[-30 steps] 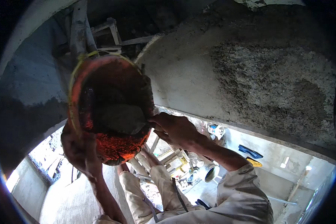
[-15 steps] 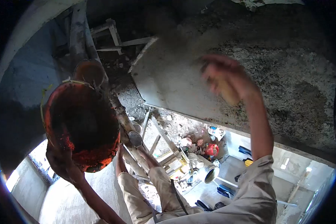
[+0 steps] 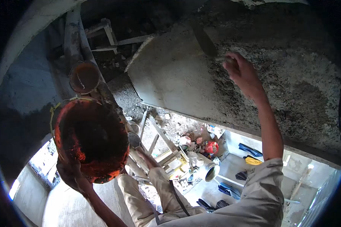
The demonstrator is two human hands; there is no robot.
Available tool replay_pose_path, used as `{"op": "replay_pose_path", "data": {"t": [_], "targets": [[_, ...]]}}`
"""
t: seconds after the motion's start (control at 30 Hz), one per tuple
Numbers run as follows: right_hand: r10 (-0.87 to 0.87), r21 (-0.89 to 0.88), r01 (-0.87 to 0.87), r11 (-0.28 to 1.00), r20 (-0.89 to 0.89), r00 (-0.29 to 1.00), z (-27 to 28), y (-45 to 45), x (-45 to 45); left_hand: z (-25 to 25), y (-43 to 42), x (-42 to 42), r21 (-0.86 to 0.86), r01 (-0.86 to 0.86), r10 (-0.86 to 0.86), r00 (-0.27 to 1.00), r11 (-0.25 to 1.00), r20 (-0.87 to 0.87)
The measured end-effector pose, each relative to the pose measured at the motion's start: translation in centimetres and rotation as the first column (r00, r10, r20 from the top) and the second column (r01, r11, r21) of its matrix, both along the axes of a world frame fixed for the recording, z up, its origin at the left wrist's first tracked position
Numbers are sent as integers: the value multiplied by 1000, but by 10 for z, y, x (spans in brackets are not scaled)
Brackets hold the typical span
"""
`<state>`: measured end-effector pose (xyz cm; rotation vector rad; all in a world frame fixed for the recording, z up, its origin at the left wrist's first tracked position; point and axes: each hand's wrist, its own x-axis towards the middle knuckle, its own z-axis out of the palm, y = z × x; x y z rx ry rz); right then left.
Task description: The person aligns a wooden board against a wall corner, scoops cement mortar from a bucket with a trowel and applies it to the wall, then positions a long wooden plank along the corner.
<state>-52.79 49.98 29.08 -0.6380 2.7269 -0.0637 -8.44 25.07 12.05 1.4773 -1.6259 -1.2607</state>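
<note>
Nearest, the left hand was clamped against the outer lower side of the orange bucket, whose mouth was tilted toward the viewer. Its rim carried a yellowish cord; its interior was dark and crusted, with glowing orange-red showing low down. Open room lay between the bucket and the right arm, and the bucket's upper edge came near a smaller bucket by the wooden poles.

Farther up, the right hand had its fingers closed round the handle of the trowel, whose dark, slender blade pointed up and left from the fist, in front of the wall panel. Smooth grey on its left, the panel was rough and dark at the right; its lower edge ran diagonally. Well below, beyond that edge, lay a pale drum and a red item.
</note>
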Motion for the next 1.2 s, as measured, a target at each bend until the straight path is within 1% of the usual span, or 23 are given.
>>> {"op": "replay_pose_path", "data": {"t": [0.1, 0.17, 0.3, 0.37, 0.4, 0.47, 0.5, 0.53, 0.57, 0.6, 0.67, 0.7, 0.77, 0.8, 0.87, 0.93, 0.97, 1.0, 1.03, 1.07, 1.13, 1.17, 1.2], "targets": [[6, -61, -7, 998, -20, 1000, -31, 1, -41, 10, 4, -1, 43, 48, -46, 999, 998, -28], [-129, -13, 129, 992, 20, 991, -26, 0, -52, 22, 9, -6, 73, 74, -70, 996, 995, -59], [-210, -87, 214, 973, 58, 976, 12, 10, -53, 70, 16, -36, 17, 62, -59, 991, 998, -119], [-220, -187, 235, 954, 100, 970, 32, 12, -48, 69, 9, -18, -3, 77, -77, 986, 997, -148], [-217, -200, 233, 952, 96, 971, 40, 15, -50, 74, 6, -10, 12, 71, -70, 992, 997, -105], [-222, -186, 222, 957, 20, 975, 56, 20, -51, 83, 3, -2, 13, 63, -62, 996, 998, -59], [-223, -198, 222, 955, 20, 975, 64, 20, -50, 88, 1, 1, -15, 80, -81, 993, 997, -88], [-241, -160, 245, 956, 45, 970, 76, 16, -45, 95, -2, 3, -42, 96, -101, 988, 994, -119], [-259, -120, 266, 957, 68, 963, 87, 13, -41, 104, -5, 3, -51, 96, -102, 987, 994, -122], [-258, -129, 264, 956, 65, 964, 93, 14, -41, 115, -6, 3, -35, 104, -107, 990, 994, -94], [-115, -111, 100, 989, -136, 984, 96, 27, -43, 128, -9, 7, -23, 110, -112, 992, 994, -64], [-114, -118, 98, 988, -137, 984, 97, 34, -43, 130, -10, 11, -64, 130, -134, 990, 989, -52], [18, 2, -19, 1000, -367, 930, 98, 46, -38, 137, -13, 21, -107, 149, -154, 987, 983, -36], [18, -2, -20, 1000, -366, 930, 98, 49, -33, 140, -14, 25, -88, 130, -131, 991, 988, 1], [121, 71, -99, 993, -529, 840, 95, 54, -18, 139, -17, 30, -68, 108, -105, 994, 992, 42], [112, 59, -95, 994, -523, 845, 90, 50, 2, 128, -16, 36, -137, 62, -70, 996, 989, -55], [99, 45, -88, 995, -520, 848, 85, 47, 12, 122, -16, 40, -126, 61, -67, 997, 990, -48], [105, 56, -88, 994, -512, 852, 75, 47, 20, 115, -16, 45, -128, 83, -83, 997, 988, 9], [177, -30, -212, 977, -442, 879, 63, 47, 28, 109, -16, 49, -129, 112, -104, 992, 985, 65], [254, -128, -321, 938, -377, 891, 55, 40, 41, 102, -15, 53, -117, 118, -110, 991, 986, 71], [280, -237, -273, 932, -6, 960, 51, 12, 72, 91, -11, 57, -33, 29, -25, 993, 999, 116], [269, -252, -217, 943, 192, 944, 48, 0, 84, 90, -9, 56, -28, 36, -32, 992, 999, 121], [253, -261, -159, 952, 382, 889, 42, -9, 95, 92, -7, 56, -41, 44, -36, 984, 998, 175]]}}
